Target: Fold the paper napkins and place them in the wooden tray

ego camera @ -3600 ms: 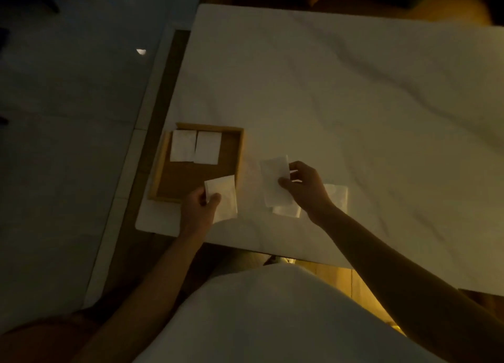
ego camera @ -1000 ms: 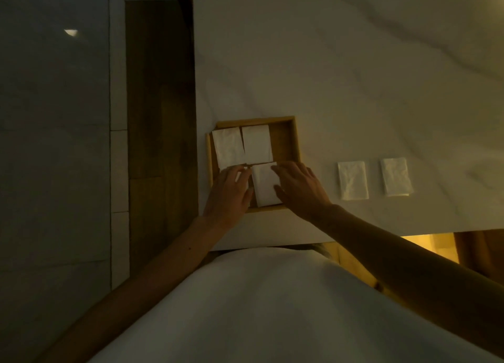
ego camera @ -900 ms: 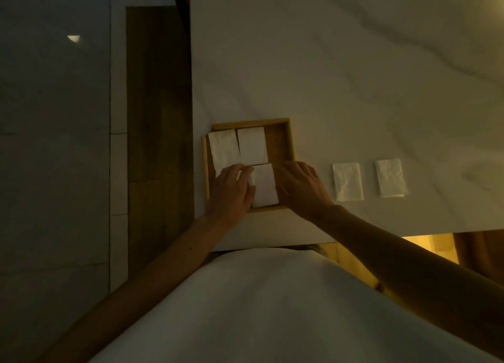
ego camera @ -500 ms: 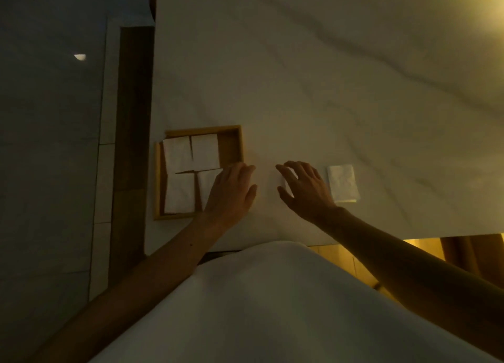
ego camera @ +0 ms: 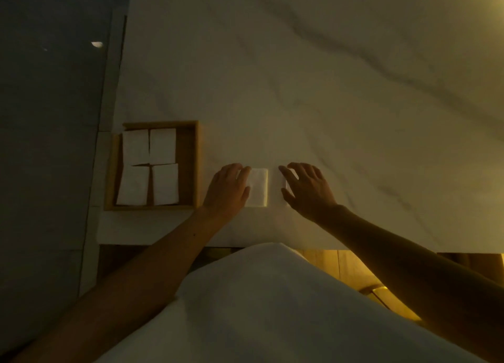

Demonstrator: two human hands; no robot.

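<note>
Reaching across a dimly lit marble bench point(ego camera: 300, 90), a person sets both hands down on the two paper napkins not yet stowed, near the front edge. The left hand point(ego camera: 227, 189) lies flat with fingers extended over the left part of one folded napkin point(ego camera: 257, 187), whose right part shows bare beside the fingertips; nothing is pinched, the palm simply resting on the paper. The right hand point(ego camera: 306, 189) is spread and slightly arched over a second napkin point(ego camera: 288, 181), almost wholly hidden beneath it, only a pale sliver showing between thumb and forefinger; whether the fingers have closed on it cannot be told. Both napkins lie with their long axis running away from the person, side by side and slightly apart. To the left, at the bench's corner, stands the wooden tray point(ego camera: 195, 161), already holding four folded napkins point(ego camera: 150, 166) in two rows, with a bare strip along its right wall. The tray lies leftward of both hands, and the left hand is plainly the nearer to it, so its napkin looks the likelier to travel first, sliding or lifting left over the tray's right wall.
</note>
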